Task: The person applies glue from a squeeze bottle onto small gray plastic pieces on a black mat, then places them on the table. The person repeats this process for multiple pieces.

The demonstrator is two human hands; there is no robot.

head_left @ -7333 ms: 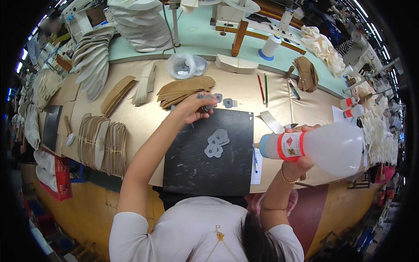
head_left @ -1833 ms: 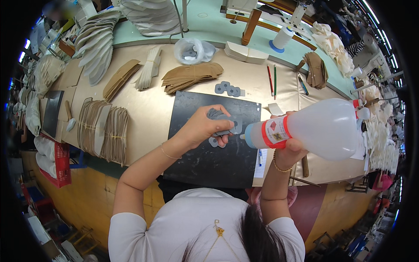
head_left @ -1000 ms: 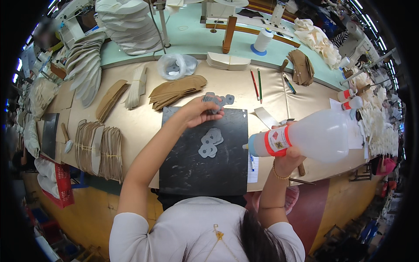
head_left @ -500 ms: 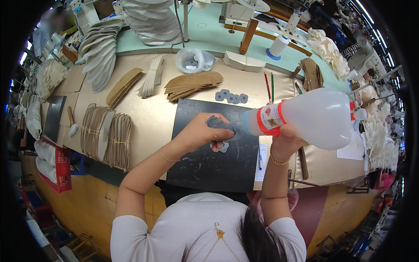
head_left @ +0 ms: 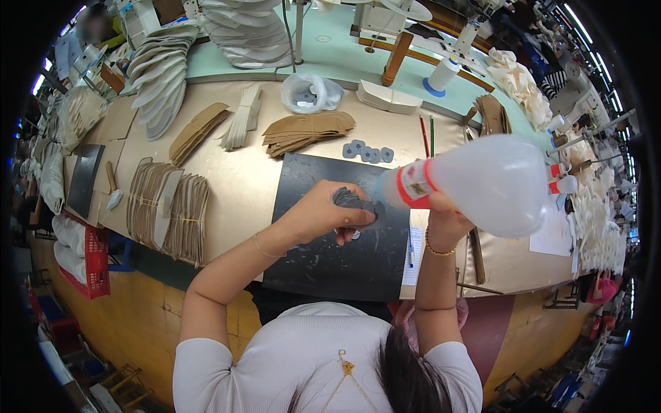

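Note:
Above a black mat (head_left: pixel 330 272), my left hand (head_left: pixel 323 212) is closed around a fanned stack of small grey pieces (head_left: pixel 346 198). One piece with a dark spot sticks out past my thumb, beside the bottle's tip. My right hand (head_left: pixel 447 221) grips a large translucent plastic bottle (head_left: pixel 492 182) with red bands and a label. It lies nearly sideways, its pale blue neck pointing left at the stack. Whether the tip touches a piece I cannot tell. More loose grey pieces (head_left: pixel 370 153) with holes lie just beyond the mat.
Brown bundles (head_left: pixel 310 131) and an open plastic bag (head_left: pixel 310 93) lie behind the mat. Stacked brown pieces (head_left: pixel 169 210) stand at left, near a small brush (head_left: pixel 113 186). Pencils (head_left: pixel 427 134), a paper with a pen (head_left: pixel 411 248) and a thread cone (head_left: pixel 441 76) are at right.
The bottle has tilted a little, its base lower and its neck slightly higher. In my left hand the grey pieces have shifted, and one now sticks out further past the thumb.

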